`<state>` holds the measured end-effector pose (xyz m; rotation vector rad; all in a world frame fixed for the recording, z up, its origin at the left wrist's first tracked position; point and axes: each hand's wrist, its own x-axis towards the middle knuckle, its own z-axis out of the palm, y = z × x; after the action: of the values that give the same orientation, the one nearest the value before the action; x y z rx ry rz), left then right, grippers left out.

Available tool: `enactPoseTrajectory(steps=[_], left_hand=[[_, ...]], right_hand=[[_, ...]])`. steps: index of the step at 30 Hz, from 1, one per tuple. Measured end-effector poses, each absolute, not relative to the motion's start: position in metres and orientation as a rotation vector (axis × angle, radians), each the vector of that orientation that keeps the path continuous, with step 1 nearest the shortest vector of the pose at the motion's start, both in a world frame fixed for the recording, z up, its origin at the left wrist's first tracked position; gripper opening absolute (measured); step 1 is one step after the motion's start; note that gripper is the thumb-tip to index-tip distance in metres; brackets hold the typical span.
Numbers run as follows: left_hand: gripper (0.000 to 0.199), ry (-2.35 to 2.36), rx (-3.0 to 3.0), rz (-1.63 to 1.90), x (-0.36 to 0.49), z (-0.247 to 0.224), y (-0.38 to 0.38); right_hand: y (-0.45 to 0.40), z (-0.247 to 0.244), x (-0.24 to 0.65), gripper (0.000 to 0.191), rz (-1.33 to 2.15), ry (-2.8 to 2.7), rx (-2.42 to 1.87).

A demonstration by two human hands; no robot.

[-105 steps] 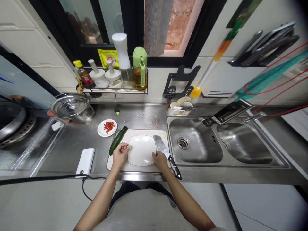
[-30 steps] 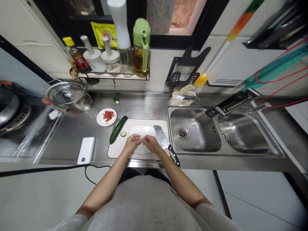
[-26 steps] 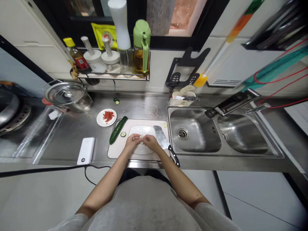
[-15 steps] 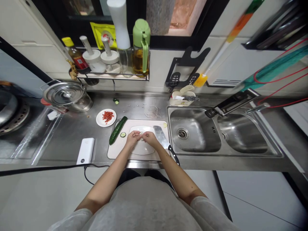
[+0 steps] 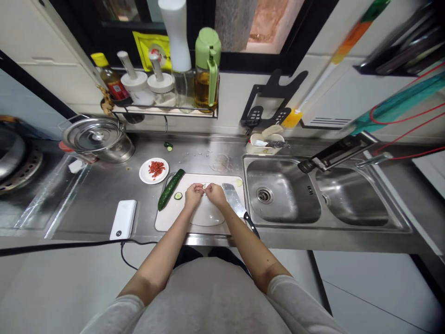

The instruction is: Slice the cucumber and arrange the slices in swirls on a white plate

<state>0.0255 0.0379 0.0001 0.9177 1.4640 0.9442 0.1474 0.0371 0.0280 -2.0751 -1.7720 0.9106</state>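
Observation:
Over a white plate (image 5: 207,217) on the pale cutting board (image 5: 167,222), my left hand (image 5: 194,193) and my right hand (image 5: 215,192) meet, both closed in a pinch. Between their fingertips is a small pale slice (image 5: 205,186), partly hidden. To the left of the plate lie a dark green cucumber (image 5: 170,189) and a cut cucumber round (image 5: 178,195). A cleaver (image 5: 234,199) rests at the right, its black handle past the board's edge. One pale slice (image 5: 239,183) sits in the board's upper right corner.
A small plate (image 5: 142,172) of red pieces stands left of the board, near a cucumber end (image 5: 168,146). Further left are a lidded steel pot (image 5: 114,148) and a white power bank (image 5: 123,219). A double sink (image 5: 283,190) lies to the right.
Both hands have lifted slightly toward the back of the plate, and the fingers are curled tighter around the small slice. The view has shifted a little.

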Motion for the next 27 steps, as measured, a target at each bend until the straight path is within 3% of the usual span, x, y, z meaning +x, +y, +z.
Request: enactPoseTrajectory(steps=[15, 27], left_hand=[[0.020, 1.904, 1.690, 0.398, 0.024, 0.027, 0.044], [0.023, 1.885, 1.857, 0.309, 0.026, 0.032, 0.043]], right_hand=[[0.039, 0.033, 0.136, 0.019, 0.890, -1.773, -2.301], [0.039, 0.028, 0.136, 0.018, 0.872, -1.741, -2.299]])
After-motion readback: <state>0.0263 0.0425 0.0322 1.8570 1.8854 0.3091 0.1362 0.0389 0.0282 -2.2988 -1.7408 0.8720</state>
